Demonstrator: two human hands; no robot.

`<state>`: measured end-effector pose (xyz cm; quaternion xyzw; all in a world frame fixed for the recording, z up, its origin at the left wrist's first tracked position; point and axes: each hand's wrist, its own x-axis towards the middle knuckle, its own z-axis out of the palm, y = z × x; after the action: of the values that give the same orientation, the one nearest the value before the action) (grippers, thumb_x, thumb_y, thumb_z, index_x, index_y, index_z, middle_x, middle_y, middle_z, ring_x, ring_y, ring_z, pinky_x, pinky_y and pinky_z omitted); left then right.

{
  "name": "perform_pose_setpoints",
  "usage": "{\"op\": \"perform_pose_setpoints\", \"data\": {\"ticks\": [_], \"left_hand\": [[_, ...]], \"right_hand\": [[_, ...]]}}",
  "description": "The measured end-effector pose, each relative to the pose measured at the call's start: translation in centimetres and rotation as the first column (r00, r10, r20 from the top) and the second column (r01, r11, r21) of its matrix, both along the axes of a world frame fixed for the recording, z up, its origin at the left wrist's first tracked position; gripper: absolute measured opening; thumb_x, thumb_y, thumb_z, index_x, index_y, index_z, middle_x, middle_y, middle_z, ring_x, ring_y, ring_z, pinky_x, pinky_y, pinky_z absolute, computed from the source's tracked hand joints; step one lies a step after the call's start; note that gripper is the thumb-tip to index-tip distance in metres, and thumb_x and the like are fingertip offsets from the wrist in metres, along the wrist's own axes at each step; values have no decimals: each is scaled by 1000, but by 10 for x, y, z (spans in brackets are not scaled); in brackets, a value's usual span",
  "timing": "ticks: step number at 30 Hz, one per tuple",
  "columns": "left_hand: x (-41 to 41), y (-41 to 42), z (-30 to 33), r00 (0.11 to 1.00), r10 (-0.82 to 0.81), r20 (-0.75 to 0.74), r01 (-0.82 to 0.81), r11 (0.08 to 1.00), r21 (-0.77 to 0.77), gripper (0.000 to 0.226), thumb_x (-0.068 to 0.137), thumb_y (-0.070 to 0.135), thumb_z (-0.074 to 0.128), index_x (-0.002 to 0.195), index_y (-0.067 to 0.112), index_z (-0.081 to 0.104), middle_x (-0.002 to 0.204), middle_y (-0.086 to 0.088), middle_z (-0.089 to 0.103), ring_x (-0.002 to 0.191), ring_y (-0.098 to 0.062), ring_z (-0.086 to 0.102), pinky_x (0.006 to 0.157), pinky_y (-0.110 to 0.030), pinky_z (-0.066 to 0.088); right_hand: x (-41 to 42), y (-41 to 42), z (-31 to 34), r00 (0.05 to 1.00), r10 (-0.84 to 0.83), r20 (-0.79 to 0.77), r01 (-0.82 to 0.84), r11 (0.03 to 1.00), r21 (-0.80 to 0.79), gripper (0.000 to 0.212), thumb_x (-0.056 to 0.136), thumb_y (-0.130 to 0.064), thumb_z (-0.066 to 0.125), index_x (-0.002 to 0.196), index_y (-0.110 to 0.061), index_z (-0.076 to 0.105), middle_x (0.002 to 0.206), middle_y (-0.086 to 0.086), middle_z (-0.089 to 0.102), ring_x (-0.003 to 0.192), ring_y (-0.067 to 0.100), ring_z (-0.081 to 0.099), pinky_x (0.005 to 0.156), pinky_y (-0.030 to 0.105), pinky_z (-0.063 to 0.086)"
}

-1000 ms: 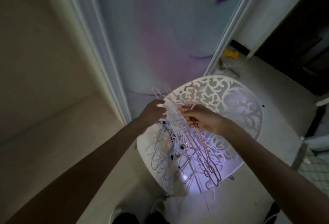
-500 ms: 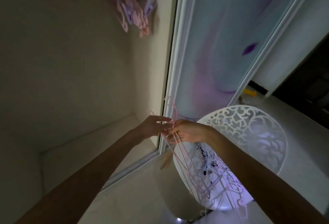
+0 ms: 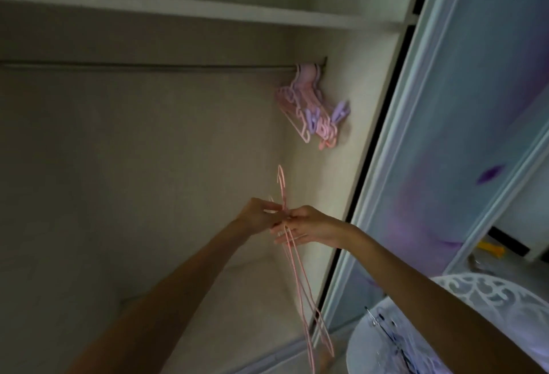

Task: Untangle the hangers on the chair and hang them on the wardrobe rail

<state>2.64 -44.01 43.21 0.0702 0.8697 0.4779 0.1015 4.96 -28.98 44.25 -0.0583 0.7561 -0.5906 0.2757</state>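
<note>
Thin pink hangers (image 3: 300, 278) hang down from both my hands inside the open wardrobe, one hook pointing up. My left hand (image 3: 258, 215) pinches them just below the hook, and my right hand (image 3: 309, 226) grips them beside it, fingertips touching. Above runs the wardrobe rail (image 3: 148, 66), with several pink and purple hangers (image 3: 312, 112) bunched at its right end. The white lattice chair (image 3: 487, 293) shows at the bottom right, with more hangers (image 3: 395, 341) lying on its seat.
A shelf (image 3: 178, 11) runs above the rail. The sliding wardrobe door (image 3: 463, 136), painted blue and purple, stands to the right. A yellow object (image 3: 493, 248) lies on the floor beyond the chair. The wardrobe's back wall is bare left of the hung hangers.
Both hands have lifted a few pink hangers off the chair and carried them left into the wardrobe. My view has swung up, so the rail and shelf are now in sight.
</note>
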Motion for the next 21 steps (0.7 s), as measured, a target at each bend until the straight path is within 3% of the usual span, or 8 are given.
{"op": "perform_pose_setpoints", "data": {"ticks": [4, 8, 11, 13, 15, 19, 21], "left_hand": [[-43, -14, 29, 987, -21, -158, -11, 981, -195, 32, 92, 37, 55, 101, 13, 73, 77, -13, 69, 72, -17, 55, 60, -20, 39], [-85, -18, 52, 968, -1, -249, -71, 957, -280, 34, 96, 36, 47, 91, 11, 71, 89, -15, 70, 81, -28, 63, 67, -24, 39], [-128, -24, 66, 952, 131, -276, -174, 975, -138, 33, 97, 29, 45, 98, 8, 71, 93, -10, 72, 83, -24, 68, 68, -26, 48], [-158, -34, 72, 943, 264, -205, -246, 963, 109, 28, 97, 23, 46, 99, 7, 69, 85, -10, 67, 73, -23, 65, 58, -24, 45], [-178, -48, 82, 946, 294, -135, -256, 936, 242, 25, 98, 22, 44, 91, 11, 66, 75, -8, 62, 59, -19, 60, 50, -21, 40], [-211, -68, 110, 950, 272, -157, -236, 948, 215, 22, 98, 26, 44, 93, 15, 63, 68, -4, 60, 38, -3, 59, 41, -13, 44], [-225, -73, 121, 951, 260, -169, -223, 952, 212, 20, 97, 26, 48, 95, 16, 64, 69, -2, 62, 37, 0, 58, 45, -14, 46]], "right_hand": [[-51, -8, 24, 1000, 17, -13, -18, 993, -117, 20, 99, -6, 40, 105, -7, 59, 101, 9, 67, 80, 13, 71, 77, 26, 58], [-98, -17, 43, 997, -26, -75, 16, 990, -139, 19, 98, -6, 41, 105, -5, 59, 96, 8, 68, 75, 13, 71, 74, 26, 58], [-139, -21, 58, 983, -113, -142, 103, 992, -77, 23, 97, 0, 40, 115, 5, 53, 91, 12, 66, 67, 16, 68, 65, 24, 57], [-168, -19, 64, 959, -217, -182, 210, 976, -55, 24, 96, 3, 38, 117, 7, 48, 83, 15, 62, 52, 14, 65, 54, 24, 56], [-194, -18, 71, 924, -291, -247, 293, 956, -27, 20, 99, -1, 34, 116, 0, 45, 74, 11, 57, 39, 9, 60, 45, 23, 53], [-247, -27, 100, 832, -343, -437, 423, 901, 98, 30, 98, -3, 29, 123, -3, 47, 66, 6, 52, 28, 3, 49, 33, 14, 41], [-270, -35, 116, 792, -318, -521, 458, 874, 162, 32, 96, -2, 28, 120, 0, 49, 65, 4, 50, 34, 7, 50, 31, 13, 37]]}}
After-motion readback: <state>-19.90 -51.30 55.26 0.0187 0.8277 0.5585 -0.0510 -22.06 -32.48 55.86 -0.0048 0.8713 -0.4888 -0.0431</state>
